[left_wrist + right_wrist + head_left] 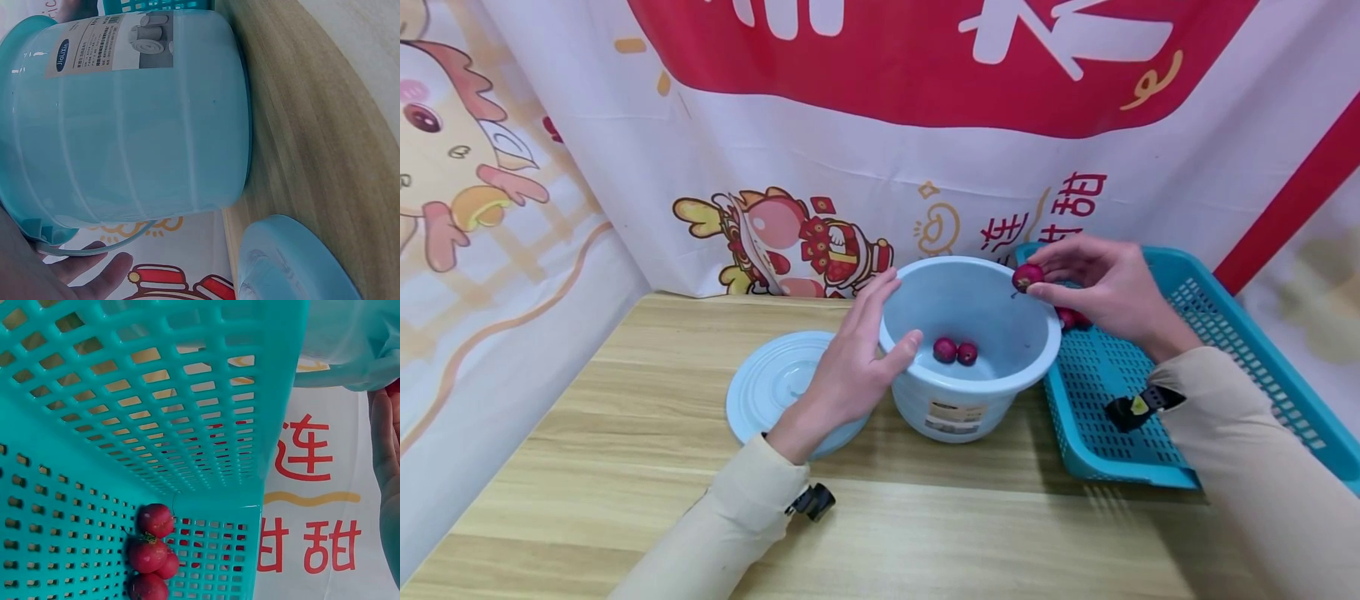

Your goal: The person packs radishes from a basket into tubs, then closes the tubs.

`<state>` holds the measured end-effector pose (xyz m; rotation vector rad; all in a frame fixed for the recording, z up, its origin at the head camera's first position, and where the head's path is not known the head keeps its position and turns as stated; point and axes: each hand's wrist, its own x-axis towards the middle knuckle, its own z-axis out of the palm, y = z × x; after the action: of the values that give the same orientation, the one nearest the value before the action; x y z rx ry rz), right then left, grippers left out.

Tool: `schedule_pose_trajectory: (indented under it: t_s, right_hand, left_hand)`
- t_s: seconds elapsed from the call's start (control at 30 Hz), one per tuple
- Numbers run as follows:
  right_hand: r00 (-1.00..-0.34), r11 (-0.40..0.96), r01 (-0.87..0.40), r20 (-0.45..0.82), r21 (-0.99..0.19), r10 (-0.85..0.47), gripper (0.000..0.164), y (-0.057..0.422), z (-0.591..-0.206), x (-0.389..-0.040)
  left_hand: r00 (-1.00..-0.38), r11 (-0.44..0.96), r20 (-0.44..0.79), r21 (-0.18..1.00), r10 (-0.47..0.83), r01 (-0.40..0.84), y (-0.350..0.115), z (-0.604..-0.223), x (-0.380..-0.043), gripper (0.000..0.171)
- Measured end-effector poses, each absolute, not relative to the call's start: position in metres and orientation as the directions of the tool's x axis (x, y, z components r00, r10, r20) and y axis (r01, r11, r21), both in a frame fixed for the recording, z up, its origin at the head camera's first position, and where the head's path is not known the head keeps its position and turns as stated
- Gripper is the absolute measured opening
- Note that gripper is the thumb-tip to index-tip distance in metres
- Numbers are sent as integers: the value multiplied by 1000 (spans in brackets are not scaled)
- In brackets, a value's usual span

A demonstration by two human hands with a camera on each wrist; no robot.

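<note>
A light blue plastic bucket (955,400) stands upright on the table, with two red radishes (956,351) at its bottom. My left hand (857,358) rests at the bucket's left rim, fingers fairly straight along the outside and the thumb over the edge. In the left wrist view, fingers (103,275) show beside the bucket's thin handle (106,248). Over the right rim, my right hand (1097,287) pinches a round red radish (1028,277) between thumb and fingers. Several more radishes (150,553) lie together at one end of the teal basket (281,394).
The bucket's light blue lid (760,392) lies on the wooden table (587,492), partly behind the left forearm. Close on the bucket's right sits the basket, its slotted wall (1217,312) beneath the right arm. A printed cloth (850,150) hangs behind the table.
</note>
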<state>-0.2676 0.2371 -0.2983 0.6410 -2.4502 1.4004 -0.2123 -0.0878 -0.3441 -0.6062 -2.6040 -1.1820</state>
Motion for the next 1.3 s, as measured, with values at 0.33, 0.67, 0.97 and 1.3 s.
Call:
schedule_pose_trajectory:
  t_s: [0.33, 0.67, 0.97, 1.3]
  right_hand:
    - [-847, 410, -530, 435, -742, -307, 40, 231, -299, -266]
    - [-838, 464, -544, 427, -699, -338, 39, 225, -301, -264]
    - [-844, 518, -534, 387, -668, -371, 37, 219, -301, -260]
    - [-837, 560, -544, 367, -624, -405, 37, 216, -302, -260]
  left_hand:
    - [-893, 589, 352, 672, 280, 449, -87, -344, -212, 82]
    - [-892, 588, 352, 671, 284, 452, -88, -343, -212, 82]
    - [-894, 593, 348, 669, 283, 448, -89, -343, -212, 82]
    - [-895, 596, 346, 668, 281, 445, -87, -343, -212, 82]
